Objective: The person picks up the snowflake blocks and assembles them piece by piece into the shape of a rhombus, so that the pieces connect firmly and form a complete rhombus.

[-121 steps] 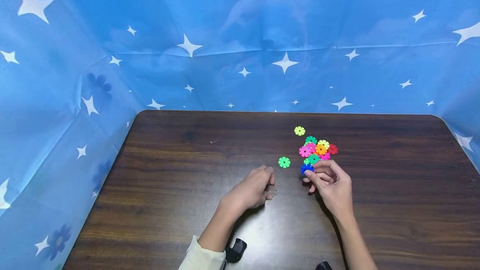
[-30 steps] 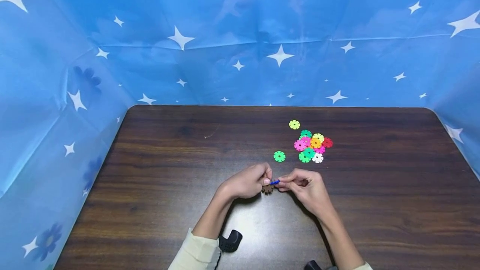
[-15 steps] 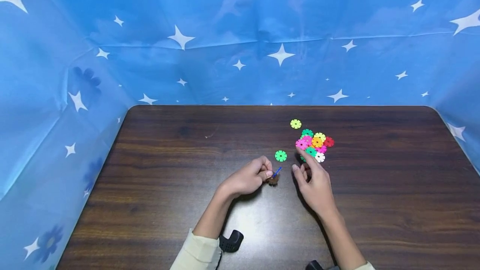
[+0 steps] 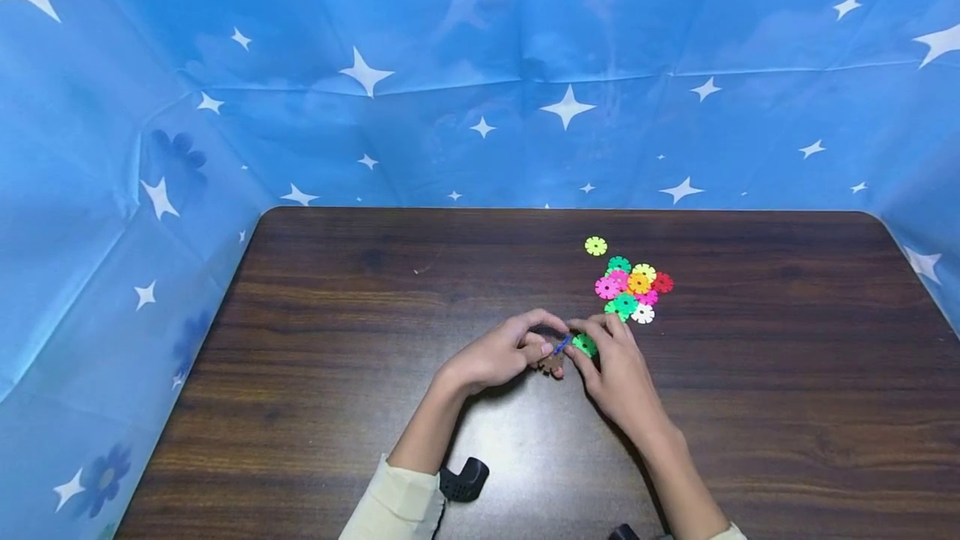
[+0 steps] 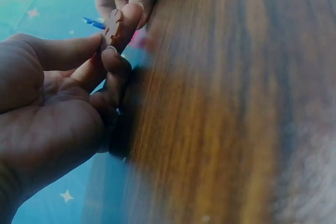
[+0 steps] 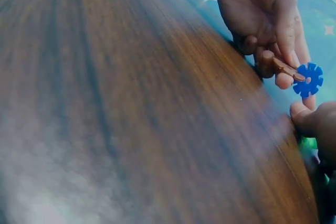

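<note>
My left hand (image 4: 495,357) pinches a brown notched plastic disc (image 5: 112,27) between thumb and fingers. A blue notched disc (image 6: 310,81) is slotted edge-on into the brown one, at an angle to it. Close on the right, my right hand (image 4: 618,373) curls its thumb and fingers round a bright green notched disc (image 4: 583,346), partly hidden by them. The fingertips of both hands almost meet around the blue disc. In the right wrist view only a little green shows below the right thumb (image 6: 302,116).
Beyond the right hand lies a loose cluster of notched discs, among them pink (image 4: 606,288), orange (image 4: 638,283), red (image 4: 663,282) and white (image 4: 642,313). A yellow-green disc (image 4: 596,246) lies apart behind them. Starry blue cloth (image 4: 480,65) surrounds the dark wooden table (image 4: 337,315).
The blue disc went from the right hand into the brown disc. The right hand then let go, reached out, and brought the lone green disc nearer. The left hand keeps its grip.
</note>
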Action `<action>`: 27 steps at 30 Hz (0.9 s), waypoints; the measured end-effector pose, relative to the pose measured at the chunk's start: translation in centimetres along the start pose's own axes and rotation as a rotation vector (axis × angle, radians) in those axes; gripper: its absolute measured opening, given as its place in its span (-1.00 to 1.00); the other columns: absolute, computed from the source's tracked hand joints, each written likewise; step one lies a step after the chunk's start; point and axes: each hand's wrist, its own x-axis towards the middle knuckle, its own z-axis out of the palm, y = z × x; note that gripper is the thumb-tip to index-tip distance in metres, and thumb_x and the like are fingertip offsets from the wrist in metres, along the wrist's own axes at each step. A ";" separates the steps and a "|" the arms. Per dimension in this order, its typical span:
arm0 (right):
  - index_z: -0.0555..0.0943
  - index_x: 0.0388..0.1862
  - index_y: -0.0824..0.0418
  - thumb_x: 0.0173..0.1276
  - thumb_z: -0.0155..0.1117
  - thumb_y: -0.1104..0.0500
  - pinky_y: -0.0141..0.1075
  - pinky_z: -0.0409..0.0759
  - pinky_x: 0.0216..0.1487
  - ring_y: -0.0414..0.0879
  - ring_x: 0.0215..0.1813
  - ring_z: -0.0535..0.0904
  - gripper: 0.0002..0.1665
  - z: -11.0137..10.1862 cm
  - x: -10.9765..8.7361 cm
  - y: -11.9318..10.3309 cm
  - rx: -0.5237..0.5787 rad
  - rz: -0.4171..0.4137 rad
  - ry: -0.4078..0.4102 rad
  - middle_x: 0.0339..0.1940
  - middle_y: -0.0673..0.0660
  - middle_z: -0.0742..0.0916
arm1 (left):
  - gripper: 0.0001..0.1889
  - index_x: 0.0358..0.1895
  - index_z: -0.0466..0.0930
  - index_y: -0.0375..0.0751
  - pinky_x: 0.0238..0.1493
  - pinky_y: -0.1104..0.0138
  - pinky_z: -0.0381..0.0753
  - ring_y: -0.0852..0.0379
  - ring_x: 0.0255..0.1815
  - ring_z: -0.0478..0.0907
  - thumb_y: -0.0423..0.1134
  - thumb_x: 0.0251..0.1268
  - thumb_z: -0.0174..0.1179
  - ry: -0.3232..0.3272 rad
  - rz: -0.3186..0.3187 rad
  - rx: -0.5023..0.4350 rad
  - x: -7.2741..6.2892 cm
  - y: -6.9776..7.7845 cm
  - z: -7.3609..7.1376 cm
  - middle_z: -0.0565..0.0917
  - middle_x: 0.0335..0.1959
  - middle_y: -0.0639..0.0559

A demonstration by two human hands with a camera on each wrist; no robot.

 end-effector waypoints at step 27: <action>0.64 0.24 0.53 0.35 0.44 0.52 -0.39 0.83 -0.18 -0.28 -0.25 0.85 -0.53 -1.0 -0.1 1.3 0.739 0.081 -0.029 -0.01 0.55 0.78 | -0.63 0.36 0.64 -0.33 0.10 0.40 0.65 0.19 -0.20 0.71 -0.40 0.74 -0.07 -0.011 -0.004 0.077 0.0 -0.2 -0.1 0.82 -0.21 -0.24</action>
